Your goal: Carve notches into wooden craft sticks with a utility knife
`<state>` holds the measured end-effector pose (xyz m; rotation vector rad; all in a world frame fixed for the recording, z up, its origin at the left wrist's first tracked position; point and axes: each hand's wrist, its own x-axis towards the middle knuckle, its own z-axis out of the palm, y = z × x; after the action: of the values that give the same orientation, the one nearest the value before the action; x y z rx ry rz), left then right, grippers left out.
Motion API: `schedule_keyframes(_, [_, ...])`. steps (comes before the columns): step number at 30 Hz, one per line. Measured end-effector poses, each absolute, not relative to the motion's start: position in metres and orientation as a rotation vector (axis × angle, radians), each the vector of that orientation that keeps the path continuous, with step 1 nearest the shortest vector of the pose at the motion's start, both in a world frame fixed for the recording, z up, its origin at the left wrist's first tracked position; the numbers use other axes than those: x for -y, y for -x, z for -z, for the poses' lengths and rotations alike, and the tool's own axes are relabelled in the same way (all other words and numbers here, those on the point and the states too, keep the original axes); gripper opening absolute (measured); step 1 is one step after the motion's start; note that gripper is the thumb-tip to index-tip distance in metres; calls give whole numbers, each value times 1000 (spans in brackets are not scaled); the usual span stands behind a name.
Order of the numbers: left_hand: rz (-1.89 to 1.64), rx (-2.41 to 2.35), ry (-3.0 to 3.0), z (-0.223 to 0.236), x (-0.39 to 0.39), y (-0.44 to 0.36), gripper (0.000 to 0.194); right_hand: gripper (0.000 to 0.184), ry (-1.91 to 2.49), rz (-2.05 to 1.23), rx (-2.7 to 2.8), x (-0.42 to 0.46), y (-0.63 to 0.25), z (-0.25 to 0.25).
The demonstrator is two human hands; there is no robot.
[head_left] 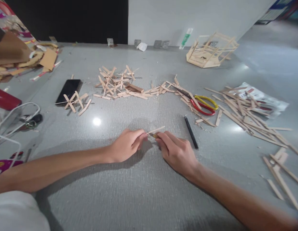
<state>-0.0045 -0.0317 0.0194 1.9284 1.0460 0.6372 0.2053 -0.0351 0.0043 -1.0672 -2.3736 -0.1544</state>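
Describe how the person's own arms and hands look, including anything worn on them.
The left hand and right hand are ungloved, with no ring, watch or bracelet visible. Both forearms are bare. Plain whitish cloth, perhaps a short sleeve, shows at the bottom left.

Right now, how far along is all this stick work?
Small crossed-stick pieces and an open wooden frame look assembled. The left hand grips a thin stick; the right hand holds a small blade close by. Loose sticks on the right seem left over, unjoined; how many are needed, I can't tell.
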Motion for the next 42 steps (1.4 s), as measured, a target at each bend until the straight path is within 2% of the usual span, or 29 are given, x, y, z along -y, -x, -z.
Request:
schedule_keyframes(6, [-717, -1253, -1939, -13, 34, 3, 34, 19, 1190, 708, 2429, 48, -202, -12])
schedule_keyframes(9, [-763, -1323, -1848, -15, 30, 3, 38, 19, 1266, 839, 2425, 53, -203, -15])
schedule_keyframes(19, [-577, -1088, -1857, -26, 21, 7, 39, 16, 1163, 810, 2442, 49, -205, -13])
schedule_keyframes(29, [-515, -1056, -1868, -26, 19, 8, 40, 15, 1211, 821, 2462, 51, -204, -13])
schedule_keyframes(37, [-463, -1053, -1895, -32, 16, 8, 39, 21, 1232, 812, 2503, 52, -201, -17])
schedule_keyframes(42, [-223, -956, -1796, -40, 8, 12, 36, 26, 1241, 721, 2578, 54, -200, -20])
